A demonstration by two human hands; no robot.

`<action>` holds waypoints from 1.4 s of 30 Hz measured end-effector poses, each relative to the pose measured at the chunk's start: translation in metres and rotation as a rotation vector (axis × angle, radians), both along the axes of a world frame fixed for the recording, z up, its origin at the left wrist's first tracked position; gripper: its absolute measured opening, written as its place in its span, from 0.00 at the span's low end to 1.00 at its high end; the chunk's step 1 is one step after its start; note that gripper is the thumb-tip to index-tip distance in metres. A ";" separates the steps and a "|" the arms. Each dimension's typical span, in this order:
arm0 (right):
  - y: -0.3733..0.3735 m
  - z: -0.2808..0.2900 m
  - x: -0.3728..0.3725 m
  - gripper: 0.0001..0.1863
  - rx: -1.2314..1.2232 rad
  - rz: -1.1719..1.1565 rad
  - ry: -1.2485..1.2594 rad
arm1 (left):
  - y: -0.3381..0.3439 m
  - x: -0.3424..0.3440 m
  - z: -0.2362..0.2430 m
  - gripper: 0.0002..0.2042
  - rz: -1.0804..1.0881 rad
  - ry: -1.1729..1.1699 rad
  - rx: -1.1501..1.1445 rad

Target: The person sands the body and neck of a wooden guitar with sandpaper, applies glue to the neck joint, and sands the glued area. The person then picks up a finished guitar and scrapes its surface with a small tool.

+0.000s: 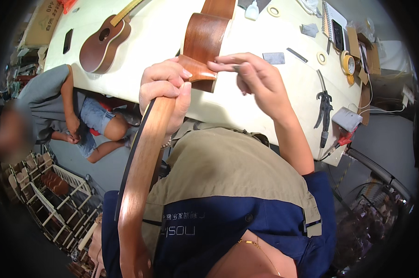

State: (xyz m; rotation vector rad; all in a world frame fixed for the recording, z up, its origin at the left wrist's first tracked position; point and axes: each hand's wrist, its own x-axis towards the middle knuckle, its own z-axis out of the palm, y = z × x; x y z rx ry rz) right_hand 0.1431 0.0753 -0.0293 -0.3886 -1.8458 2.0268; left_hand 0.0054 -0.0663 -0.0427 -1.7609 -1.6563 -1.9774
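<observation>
A small brown guitar-like instrument, ukulele-sized, lies on its side, its glossy body [204, 39] over the table's near edge. Its pale wooden neck [145, 143], dark fingerboard along the left, slants down toward me. My left hand [165, 88] is wrapped round the neck just below the curved heel [198, 69]. At the heel's right side is my right hand [260, 85], its index and middle fingers stretched toward the wood and slightly blurred. A small grey piece [237, 68] shows between those fingers and the thumb; its kind is unclear.
Another ukulele [103, 44] and a phone [67, 41] lie at the table's [149, 41] left. Grey abrasive sheets [273, 58], tape rolls [321, 58], a white bottle [252, 11] and an air blow gun [325, 111] lie rightward. A seated person [49, 104] is at left, beside a rack [56, 199].
</observation>
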 end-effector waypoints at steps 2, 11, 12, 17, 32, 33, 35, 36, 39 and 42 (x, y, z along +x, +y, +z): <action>0.013 -0.015 0.020 0.16 -0.010 -0.144 -0.135 | 0.004 0.000 0.002 0.13 -0.002 -0.027 0.045; 0.005 -0.045 0.040 0.12 0.223 -0.166 -0.512 | 0.041 -0.018 0.023 0.06 0.112 -0.268 0.200; 0.004 -0.040 0.038 0.11 0.212 -0.165 -0.486 | 0.043 -0.015 0.035 0.05 0.207 -0.333 0.163; 0.007 -0.014 0.028 0.10 0.291 -0.104 -0.228 | 0.053 -0.023 0.063 0.07 0.165 -0.407 -0.039; 0.021 0.028 -0.007 0.05 0.991 -0.053 -0.056 | 0.062 -0.002 0.060 0.07 0.207 -0.221 -0.064; 0.022 0.028 -0.008 0.05 1.026 -0.054 -0.065 | 0.063 0.002 0.061 0.06 0.182 -0.231 -0.058; 0.022 0.029 -0.008 0.06 1.062 -0.052 -0.090 | 0.066 0.003 0.058 0.05 0.190 -0.227 -0.012; 0.022 0.029 -0.009 0.06 1.064 -0.049 -0.106 | 0.066 0.003 0.059 0.05 0.196 -0.207 -0.017; 0.017 0.027 -0.002 0.08 1.027 -0.032 -0.104 | 0.066 0.006 0.058 0.05 0.213 -0.202 0.008; 0.017 0.030 0.011 0.08 0.908 0.131 -0.118 | 0.068 0.012 0.057 0.05 0.216 -0.226 0.051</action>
